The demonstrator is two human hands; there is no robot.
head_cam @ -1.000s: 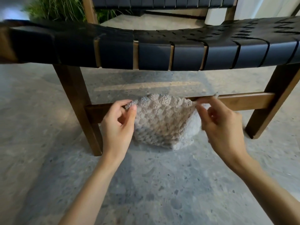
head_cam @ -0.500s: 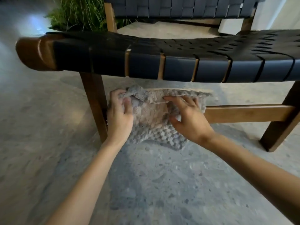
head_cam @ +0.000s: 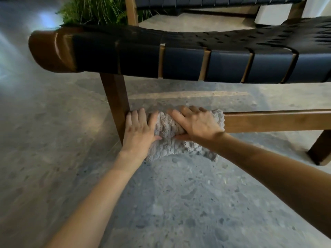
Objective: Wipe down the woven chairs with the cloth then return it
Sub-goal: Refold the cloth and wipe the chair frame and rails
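Woven chair: a woven chair [head_cam: 223, 65] fills the top of the view. Its seat is made of wide dark straps on a brown wood frame.
Low bar: a wooden low bar [head_cam: 277, 120] runs under the seat, from the front leg [head_cam: 116, 97] on the left to the far leg [head_cam: 320, 149] on the right.
Cloth: the cloth [head_cam: 172, 147] is grey and bumpy. It hangs over the left end of the low bar, just beside the front leg. Its bottom edge hangs down near the floor [head_cam: 161, 203]; I cannot tell if it touches.
Left hand: the left hand [head_cam: 138, 130] lies flat on the left side of the cloth. Its fingers are straight and close together and reach over the top of the bar. The side of the hand is right next to the front leg. The thumb points to the right.
Right hand: the right hand [head_cam: 198, 125] lies flat on the right side of the cloth and presses it on the bar. Its fingers are a little spread and reach over the top. The thumb points to the left, close to the other thumb.
Between the hands: a bunched strip of cloth shows.
Floor: grey stone with small specks.
Behind: a second woven chair [head_cam: 197, 2] stands at the back, and a green plant [head_cam: 93, 9] is at the top left.
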